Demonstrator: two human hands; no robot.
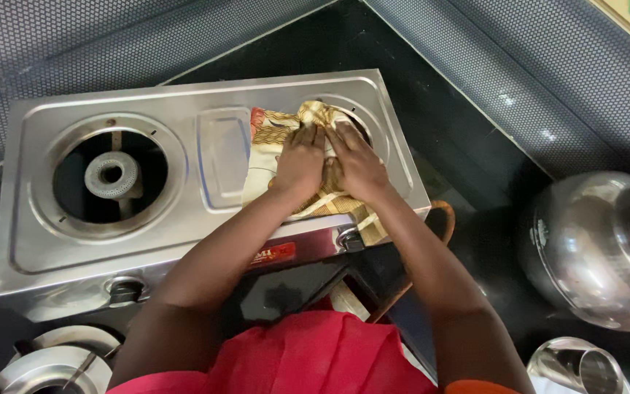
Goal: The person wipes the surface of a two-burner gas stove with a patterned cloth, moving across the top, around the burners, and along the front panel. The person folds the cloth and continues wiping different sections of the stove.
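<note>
— Pressing down side by side: what do the hands hold?

— Left hand (pixel 299 162) and right hand (pixel 359 165) lie flat, fingers (pixel 308 138) together, on a patterned yellow cloth (pixel 278 135), gripping nothing.

— Where is the cloth?

— On the steel gas stove (pixel 184 109), over its right burner well; the bare left burner (pixel 111 175) sits well apart. A steel pot (pixel 585 248) stands right of the stove on the black tabletop (pixel 461 131).

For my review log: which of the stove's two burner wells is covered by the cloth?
The right burner well, under the patterned cloth pressed by both hands; the left burner well is bare, its ring exposed.
</note>
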